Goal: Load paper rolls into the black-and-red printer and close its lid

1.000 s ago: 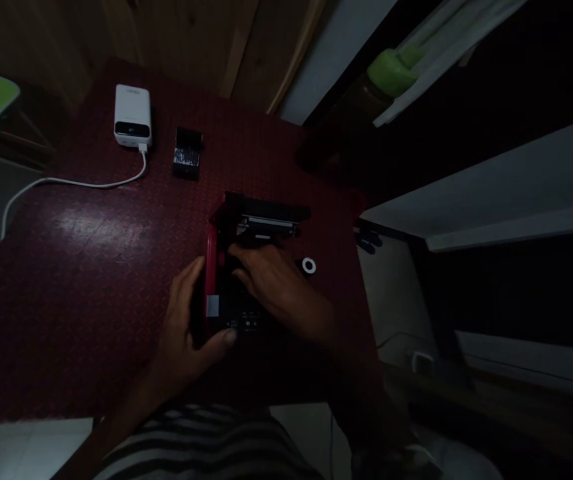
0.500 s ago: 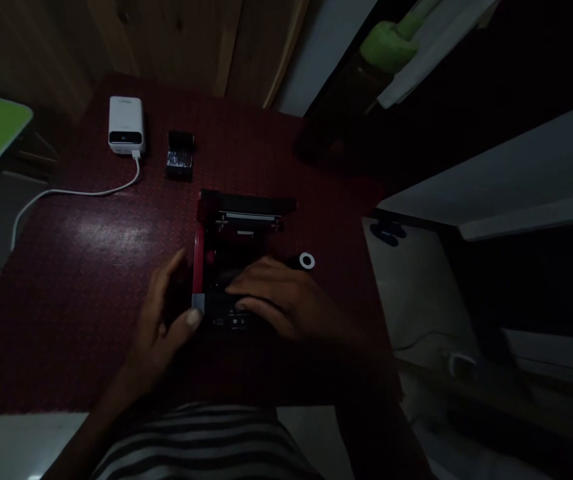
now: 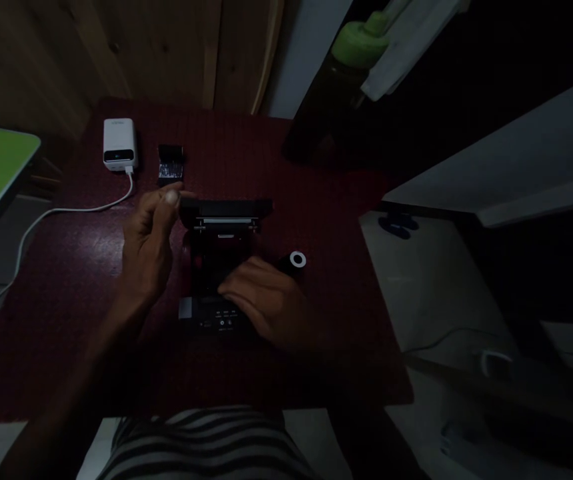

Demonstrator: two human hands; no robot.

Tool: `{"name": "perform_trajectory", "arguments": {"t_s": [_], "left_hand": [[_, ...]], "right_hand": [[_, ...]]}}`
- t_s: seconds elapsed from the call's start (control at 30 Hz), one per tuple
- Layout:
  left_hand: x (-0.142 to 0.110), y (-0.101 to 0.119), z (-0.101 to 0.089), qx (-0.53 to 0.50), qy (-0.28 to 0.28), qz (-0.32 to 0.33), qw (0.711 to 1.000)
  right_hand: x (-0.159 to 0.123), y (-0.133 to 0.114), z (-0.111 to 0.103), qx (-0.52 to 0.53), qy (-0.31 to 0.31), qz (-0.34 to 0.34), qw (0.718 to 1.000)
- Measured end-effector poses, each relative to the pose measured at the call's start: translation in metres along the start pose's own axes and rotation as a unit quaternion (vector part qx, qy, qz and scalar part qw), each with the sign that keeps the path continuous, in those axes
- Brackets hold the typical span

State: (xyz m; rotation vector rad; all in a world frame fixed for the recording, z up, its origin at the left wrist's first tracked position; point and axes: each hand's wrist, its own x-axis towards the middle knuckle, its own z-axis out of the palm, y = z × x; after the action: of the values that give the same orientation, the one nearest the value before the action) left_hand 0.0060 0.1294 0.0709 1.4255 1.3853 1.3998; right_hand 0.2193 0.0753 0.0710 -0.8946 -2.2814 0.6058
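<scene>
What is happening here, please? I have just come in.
A person's left hand is at the left corner of the raised lid of a small dark device. The right hand is over its near right part, fingertips by the open compartment. A dark roll with a white-ringed end lies to the right on the red table.

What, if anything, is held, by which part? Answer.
The left hand seems to grip the raised lid by its left corner; whether the right hand holds anything is unclear.
</scene>
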Motion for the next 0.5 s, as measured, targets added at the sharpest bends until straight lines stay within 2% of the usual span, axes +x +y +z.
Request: {"name": "perform_trajectory", "arguments": {"t_s": [0.1,0.23,0.37,0.5], "left_hand": [[-0.004,0.002,0.002,-0.014,0.008,-0.020,1.000],[-0.029,0.007,-0.004,-0.027,0.003,-0.051,0.998],[-0.066,0.003,-0.012,-0.034,0.008,-0.163,0.986],[-0.090,-0.002,-0.015,-0.064,-0.028,-0.256,0.964]], "right_hand": [[-0.008,-0.018,0.009,-0.071,0.084,0.003,0.994],[-0.025,-0.042,0.014,-0.177,0.126,0.019,0.976],[-0.035,-0.047,0.024,-0.221,0.159,0.039,0.961],[-0.038,-0.042,0.032,-0.195,0.163,0.062,0.965]]}}
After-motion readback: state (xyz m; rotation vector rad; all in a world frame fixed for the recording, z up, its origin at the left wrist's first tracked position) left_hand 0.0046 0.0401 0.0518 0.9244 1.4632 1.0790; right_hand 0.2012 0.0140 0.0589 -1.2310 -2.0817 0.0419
